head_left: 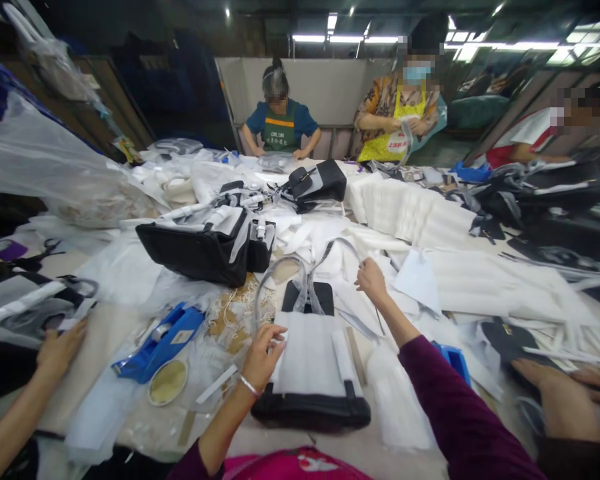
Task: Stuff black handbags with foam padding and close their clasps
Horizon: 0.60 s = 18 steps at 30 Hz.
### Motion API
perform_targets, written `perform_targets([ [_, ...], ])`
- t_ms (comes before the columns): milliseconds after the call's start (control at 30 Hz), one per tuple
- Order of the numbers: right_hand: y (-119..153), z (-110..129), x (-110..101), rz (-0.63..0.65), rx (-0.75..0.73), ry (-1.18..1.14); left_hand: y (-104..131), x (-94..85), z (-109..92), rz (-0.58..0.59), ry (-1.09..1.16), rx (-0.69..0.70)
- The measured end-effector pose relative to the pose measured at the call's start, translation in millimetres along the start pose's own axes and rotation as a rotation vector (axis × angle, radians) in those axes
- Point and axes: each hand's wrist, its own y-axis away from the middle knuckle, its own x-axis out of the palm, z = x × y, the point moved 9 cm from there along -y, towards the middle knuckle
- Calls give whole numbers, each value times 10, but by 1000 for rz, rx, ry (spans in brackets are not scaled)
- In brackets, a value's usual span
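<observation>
Those wrapped straps are looping loosely near both hands, so a sideways tug could be snagging one and dragging the white foam askew. The black bag is lying just right of the left hand, whose fingers are curling, and nearer the wearer than the right hand, whose fingers are bunching. It's kinda blurry, so I'm not telling whether either's pinching anything.
</observation>
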Motion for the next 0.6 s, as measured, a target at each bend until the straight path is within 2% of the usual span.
perform_targets([
  [133,907,10,-543,-1,-125,-72,-32,431,94,136,293,-142],
  [233,1672,-214,-740,182,-71,-353,35,840,46,253,504,-257],
  [333,2356,-502,-745,436,53,-590,177,1224,-88,367,735,-381],
  [433,2931,-712,-678,668,150,-700,341,1518,-220,465,995,-511],
  [500,3240,-802,-624,757,231,-736,422,1603,-263,479,1118,-567],
  [600,3627,-801,-474,900,358,-801,525,1586,-270,467,1187,-606],
])
